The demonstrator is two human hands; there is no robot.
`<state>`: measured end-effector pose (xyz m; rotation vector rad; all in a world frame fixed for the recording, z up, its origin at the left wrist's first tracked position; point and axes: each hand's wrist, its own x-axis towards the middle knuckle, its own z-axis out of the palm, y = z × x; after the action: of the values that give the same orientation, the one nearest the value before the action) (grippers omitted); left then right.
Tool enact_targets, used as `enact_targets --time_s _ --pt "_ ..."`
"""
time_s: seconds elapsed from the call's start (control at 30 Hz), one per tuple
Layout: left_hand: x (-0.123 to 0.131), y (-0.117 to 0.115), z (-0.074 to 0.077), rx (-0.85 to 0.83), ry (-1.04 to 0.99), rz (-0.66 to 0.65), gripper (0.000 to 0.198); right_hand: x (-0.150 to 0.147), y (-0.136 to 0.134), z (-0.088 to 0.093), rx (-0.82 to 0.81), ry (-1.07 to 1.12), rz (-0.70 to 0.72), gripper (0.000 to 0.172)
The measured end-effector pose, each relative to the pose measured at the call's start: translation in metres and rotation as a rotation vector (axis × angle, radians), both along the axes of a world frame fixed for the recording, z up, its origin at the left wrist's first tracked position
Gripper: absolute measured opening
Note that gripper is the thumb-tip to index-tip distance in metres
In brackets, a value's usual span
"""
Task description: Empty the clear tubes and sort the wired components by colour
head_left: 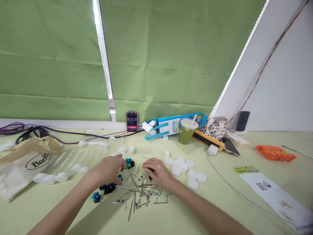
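Note:
My left hand (109, 169) is over the left side of a scattered pile, its fingers bent and apart, with nothing visible in them. Beside its fingertips lie small round blue, green and black metal parts (128, 165). Under and in front of the palm are more black parts (109, 190) and a blue knob-like part (96, 197). On the right of the pile, my right hand (157, 173) has its fingers drawn together around a small dark piece, mostly hidden. Between the hands spread many L-shaped hex keys (134, 195) and tiny screws or nuts (148, 196).
White round caps (181, 165) lie to the right. Clear tubes with white caps (62, 177) and a cloth bag (31, 163) lie left. Behind stand a green drink cup (186, 132), a blue bag (168, 127) and a power strip (207, 139). An orange holder (276, 153) is far right.

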<state>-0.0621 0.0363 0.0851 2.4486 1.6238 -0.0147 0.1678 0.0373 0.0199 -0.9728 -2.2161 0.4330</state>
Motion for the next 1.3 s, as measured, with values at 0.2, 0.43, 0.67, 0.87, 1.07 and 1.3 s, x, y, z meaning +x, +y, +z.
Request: enact_targets --time_s 0.2,0.43,0.67,0.87,1.07,1.3 --pt "0.001 0.002 -0.004 -0.008 0.036 0.011 0.015 0.000 0.000 0.002 -0.007 0.069 -0.016 0.022" --pt "-0.007 0.008 -0.018 -0.034 -0.150 -0.043 0.007 0.001 0.000 0.001 0.013 0.086 -0.022 0.021" --pt "-0.008 0.011 -0.018 -0.044 -0.207 -0.006 0.008 0.003 0.001 -0.002 0.028 0.102 -0.040 0.021" --pt "-0.005 0.014 -0.017 -0.085 -0.265 0.031 0.013 0.003 0.002 -0.004 0.055 0.093 -0.044 0.021" --pt "-0.001 0.014 -0.017 -0.111 -0.373 -0.003 0.019 0.003 -0.006 0.004 0.153 0.110 -0.075 0.016" --pt "0.025 0.011 -0.014 -0.428 -0.868 -0.084 0.028 -0.006 -0.027 0.015 0.065 0.217 0.076 0.032"
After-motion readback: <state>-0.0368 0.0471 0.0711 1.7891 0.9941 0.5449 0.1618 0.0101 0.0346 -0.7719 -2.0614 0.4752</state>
